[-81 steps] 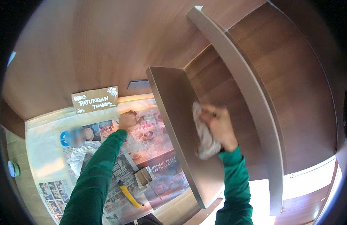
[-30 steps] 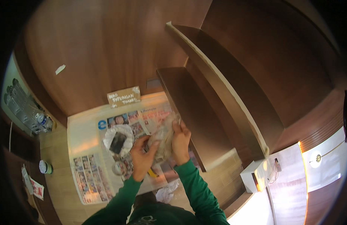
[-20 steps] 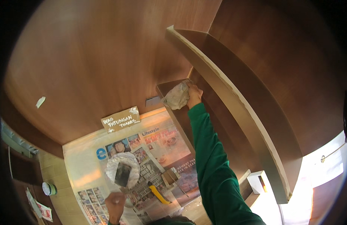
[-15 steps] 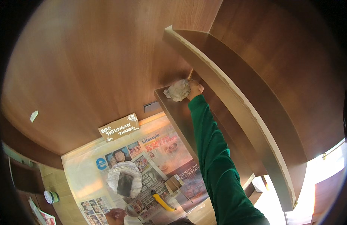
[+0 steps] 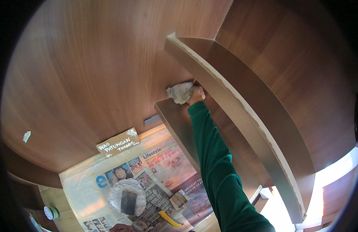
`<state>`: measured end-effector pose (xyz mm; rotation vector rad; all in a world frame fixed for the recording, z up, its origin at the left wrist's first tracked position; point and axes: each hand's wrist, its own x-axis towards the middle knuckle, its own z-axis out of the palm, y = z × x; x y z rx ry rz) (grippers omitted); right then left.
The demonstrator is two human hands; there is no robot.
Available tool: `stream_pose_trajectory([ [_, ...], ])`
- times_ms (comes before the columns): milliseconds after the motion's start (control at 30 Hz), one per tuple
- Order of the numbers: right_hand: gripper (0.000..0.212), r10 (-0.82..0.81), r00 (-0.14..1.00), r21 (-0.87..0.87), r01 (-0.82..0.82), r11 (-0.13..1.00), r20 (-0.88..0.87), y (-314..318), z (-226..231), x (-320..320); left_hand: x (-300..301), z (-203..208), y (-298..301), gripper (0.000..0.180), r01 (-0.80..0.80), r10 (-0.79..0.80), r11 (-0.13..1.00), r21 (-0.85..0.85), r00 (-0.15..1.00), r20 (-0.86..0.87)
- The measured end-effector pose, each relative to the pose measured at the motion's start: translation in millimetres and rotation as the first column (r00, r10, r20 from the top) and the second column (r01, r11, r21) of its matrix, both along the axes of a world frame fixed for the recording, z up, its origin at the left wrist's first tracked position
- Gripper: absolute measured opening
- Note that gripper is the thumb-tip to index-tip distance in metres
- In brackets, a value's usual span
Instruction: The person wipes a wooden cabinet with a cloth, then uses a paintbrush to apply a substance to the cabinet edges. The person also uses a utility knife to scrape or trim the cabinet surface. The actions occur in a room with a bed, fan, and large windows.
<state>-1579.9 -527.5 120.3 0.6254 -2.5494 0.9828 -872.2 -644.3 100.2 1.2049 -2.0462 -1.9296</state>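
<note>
My right hand (image 5: 197, 94), at the end of a green sleeve, is closed around a crumpled whitish rag (image 5: 180, 92). The rag presses into the inner corner where the wood-grain panel (image 5: 109, 77) meets the lower brown shelf (image 5: 179, 127). Part of my fingers is hidden behind the cloth. Only the top of my left hand (image 5: 121, 228) shows at the lower edge, beside a round, ring-like item (image 5: 139, 226). Whether it grips that item cannot be made out.
A curved upper shelf (image 5: 240, 100) with masking tape along its edge juts out on the right. Below lie newspaper sheets (image 5: 155, 150), a plastic-wrapped round container (image 5: 117, 189) with a dark plate, a yellow-handled cutter (image 5: 169, 218), a scraper-like tool (image 5: 179, 200) and a cardboard sign (image 5: 118, 143).
My right hand and the rag have shifted slightly left along the panel's corner. The view has moved a little, and my left hand has sunk lower in the picture.
</note>
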Motion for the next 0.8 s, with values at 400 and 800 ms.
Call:
stream_pose_trajectory([
  [400,0.028,0.552,0.689,-0.881,0.403,0.246,0.470,27,3,88,-19,-16,5,0.015,0.239,-0.236,0.958,-0.156,0.971,0.036],
  [800,0.026,-0.023,0.952,0.073,0.047,0.996,-0.304,-3,-44,-30,-17,-23,-7,0.009,0.169,-0.163,0.978,-0.124,0.985,0.062],
])
